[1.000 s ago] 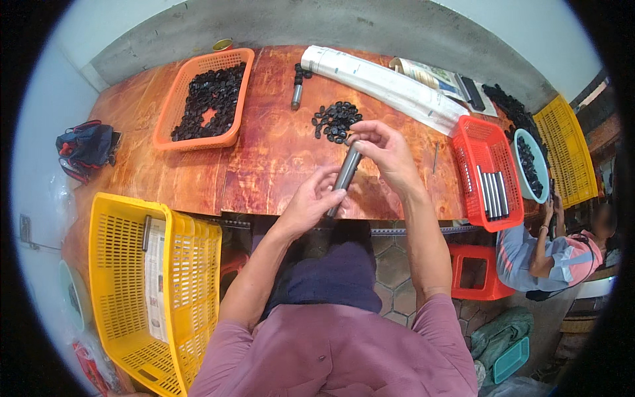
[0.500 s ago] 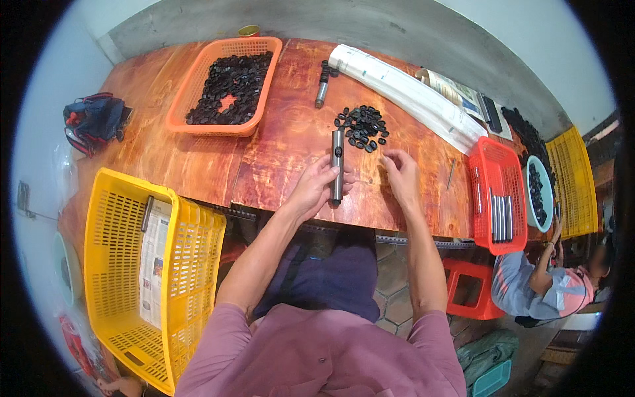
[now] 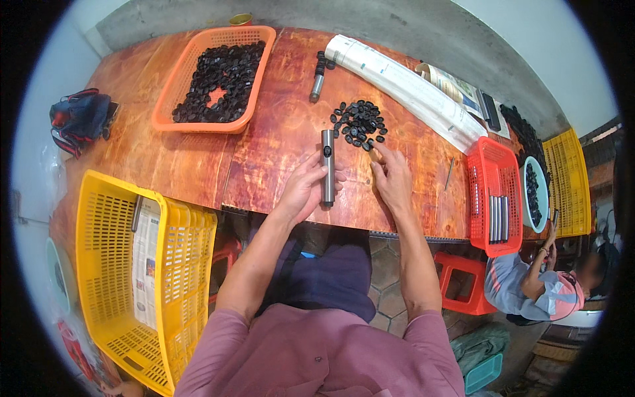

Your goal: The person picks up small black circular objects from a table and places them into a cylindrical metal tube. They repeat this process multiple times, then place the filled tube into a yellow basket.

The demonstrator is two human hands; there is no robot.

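My left hand (image 3: 303, 186) is wrapped round a grey metal tube (image 3: 328, 178), held upright over the table's near edge. A black oval piece (image 3: 327, 151) sits in the tube's side near its upper end. My right hand (image 3: 395, 184) has its fingers stretched out and apart, with the fingertips at the near right edge of a loose pile of small black oval pieces (image 3: 360, 120). I see nothing held in it. Beyond the pile, a second short metal tube (image 3: 317, 87) lies by some black parts.
An orange basket (image 3: 165, 106) of black pieces stands far left, with a yellow crate (image 3: 188, 264) nearer. A long white roll (image 3: 403, 89) lies at the back. At right are a thin rod (image 3: 450, 173), a red basket (image 3: 477, 198) holding metal tubes, a pale bowl (image 3: 544, 182) and another person (image 3: 529, 281).
My right hand has moved forward to the pile, and its fingers have opened from a near pinch. The left hand keeps the tube. The whole view has shifted slightly.
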